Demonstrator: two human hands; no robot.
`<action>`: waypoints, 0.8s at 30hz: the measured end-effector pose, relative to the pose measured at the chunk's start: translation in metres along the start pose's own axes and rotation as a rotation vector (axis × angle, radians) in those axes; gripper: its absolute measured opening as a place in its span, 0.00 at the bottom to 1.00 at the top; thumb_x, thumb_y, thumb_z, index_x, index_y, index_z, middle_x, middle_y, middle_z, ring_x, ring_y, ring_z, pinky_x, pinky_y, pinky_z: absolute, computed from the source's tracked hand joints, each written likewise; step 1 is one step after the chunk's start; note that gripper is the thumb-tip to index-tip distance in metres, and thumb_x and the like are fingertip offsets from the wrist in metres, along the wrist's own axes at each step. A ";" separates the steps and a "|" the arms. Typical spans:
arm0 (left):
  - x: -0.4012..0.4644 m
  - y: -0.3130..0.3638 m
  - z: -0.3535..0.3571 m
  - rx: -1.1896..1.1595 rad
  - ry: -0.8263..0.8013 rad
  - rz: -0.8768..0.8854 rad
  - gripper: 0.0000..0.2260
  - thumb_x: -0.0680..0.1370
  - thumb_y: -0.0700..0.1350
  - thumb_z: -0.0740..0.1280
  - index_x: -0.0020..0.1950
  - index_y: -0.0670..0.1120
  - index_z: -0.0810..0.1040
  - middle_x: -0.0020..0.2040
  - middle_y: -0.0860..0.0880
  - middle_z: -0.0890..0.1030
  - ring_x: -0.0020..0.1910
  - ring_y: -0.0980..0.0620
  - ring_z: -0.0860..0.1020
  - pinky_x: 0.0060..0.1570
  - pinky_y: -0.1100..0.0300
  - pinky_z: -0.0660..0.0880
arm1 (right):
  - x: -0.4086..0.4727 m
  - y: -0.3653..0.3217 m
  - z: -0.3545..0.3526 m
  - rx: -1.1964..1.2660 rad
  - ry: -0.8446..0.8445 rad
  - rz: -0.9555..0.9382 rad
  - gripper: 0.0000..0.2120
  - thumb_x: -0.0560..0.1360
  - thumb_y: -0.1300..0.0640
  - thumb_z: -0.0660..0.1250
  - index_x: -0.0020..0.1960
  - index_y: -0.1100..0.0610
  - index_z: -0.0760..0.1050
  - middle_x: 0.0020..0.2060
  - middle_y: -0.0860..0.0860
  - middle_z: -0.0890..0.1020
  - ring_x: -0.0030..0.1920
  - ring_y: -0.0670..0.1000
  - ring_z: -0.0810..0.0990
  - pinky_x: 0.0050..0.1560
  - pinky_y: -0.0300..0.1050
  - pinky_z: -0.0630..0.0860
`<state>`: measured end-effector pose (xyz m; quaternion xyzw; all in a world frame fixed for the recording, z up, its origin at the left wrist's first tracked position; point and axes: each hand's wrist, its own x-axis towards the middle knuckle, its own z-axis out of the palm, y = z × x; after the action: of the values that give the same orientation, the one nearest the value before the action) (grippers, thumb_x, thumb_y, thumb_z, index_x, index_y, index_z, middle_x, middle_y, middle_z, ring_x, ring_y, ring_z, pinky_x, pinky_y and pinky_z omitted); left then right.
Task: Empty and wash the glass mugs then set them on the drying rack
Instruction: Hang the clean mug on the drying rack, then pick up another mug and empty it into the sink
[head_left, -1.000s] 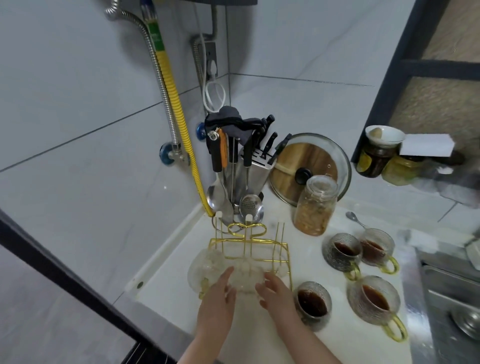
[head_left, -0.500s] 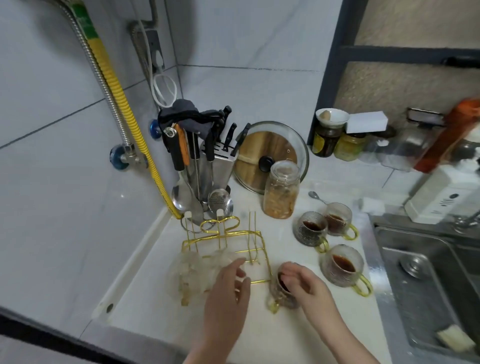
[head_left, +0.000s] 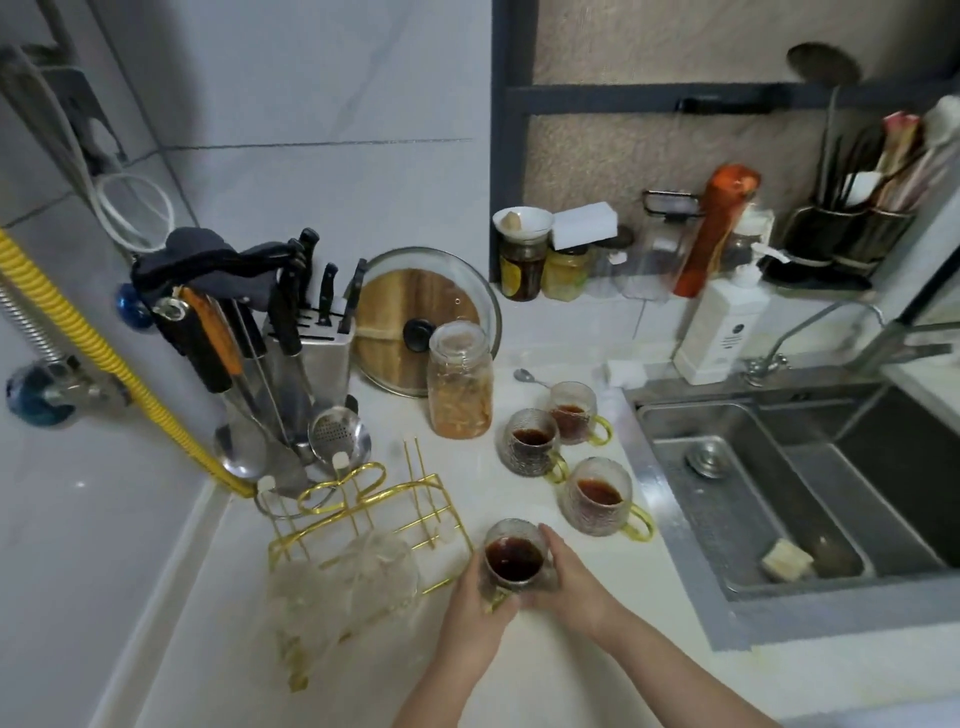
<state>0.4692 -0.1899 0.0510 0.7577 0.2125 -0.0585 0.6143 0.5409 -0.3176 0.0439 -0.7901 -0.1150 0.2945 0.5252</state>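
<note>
Both hands wrap a textured glass mug (head_left: 513, 558) with a yellow handle and dark liquid inside, near the counter's front. My left hand (head_left: 475, 597) holds its left side and handle. My right hand (head_left: 569, 577) cups its right side. Three more mugs of dark liquid stand behind: one (head_left: 597, 496) nearest, one (head_left: 530, 441) further back, one (head_left: 571, 413) at the rear. To the left stands the gold wire drying rack (head_left: 363, 512), with clear glass mugs (head_left: 343, 592) hung on its front pegs.
A steel sink (head_left: 779, 483) with a sponge (head_left: 787, 558) lies right. A glass jar (head_left: 460, 382), a pot lid (head_left: 426, 317), a knife block (head_left: 311, 338) and hanging utensils stand behind the rack. A spoon (head_left: 530, 376) lies near the rear mug. A soap bottle (head_left: 722, 327) stands by the tap.
My hands left the glasses on the rack and moved right; now both hold the nearest full mug. The view swung right, bringing the sink into sight.
</note>
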 end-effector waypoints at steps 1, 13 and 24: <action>0.005 -0.003 0.001 -0.026 -0.004 0.000 0.25 0.72 0.32 0.69 0.57 0.60 0.69 0.54 0.64 0.76 0.55 0.64 0.76 0.48 0.72 0.73 | 0.004 0.004 0.001 0.021 0.007 0.005 0.42 0.64 0.65 0.78 0.69 0.54 0.57 0.56 0.43 0.71 0.59 0.43 0.72 0.52 0.24 0.70; -0.003 0.021 0.031 -0.157 -0.028 0.068 0.24 0.69 0.29 0.67 0.57 0.54 0.73 0.38 0.52 0.84 0.28 0.61 0.77 0.32 0.67 0.75 | -0.018 0.028 -0.039 0.102 0.144 -0.106 0.38 0.58 0.54 0.82 0.64 0.45 0.69 0.59 0.50 0.75 0.62 0.47 0.75 0.59 0.40 0.74; -0.018 0.086 0.227 0.033 -0.075 0.264 0.32 0.70 0.35 0.71 0.65 0.64 0.69 0.24 0.57 0.72 0.27 0.59 0.69 0.34 0.69 0.68 | -0.127 0.068 -0.244 0.201 0.281 -0.272 0.40 0.62 0.56 0.79 0.65 0.38 0.62 0.65 0.45 0.71 0.58 0.29 0.73 0.52 0.25 0.71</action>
<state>0.5263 -0.4244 0.0811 0.7863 0.0868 -0.0089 0.6116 0.5741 -0.5950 0.0932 -0.7442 -0.1164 0.1180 0.6471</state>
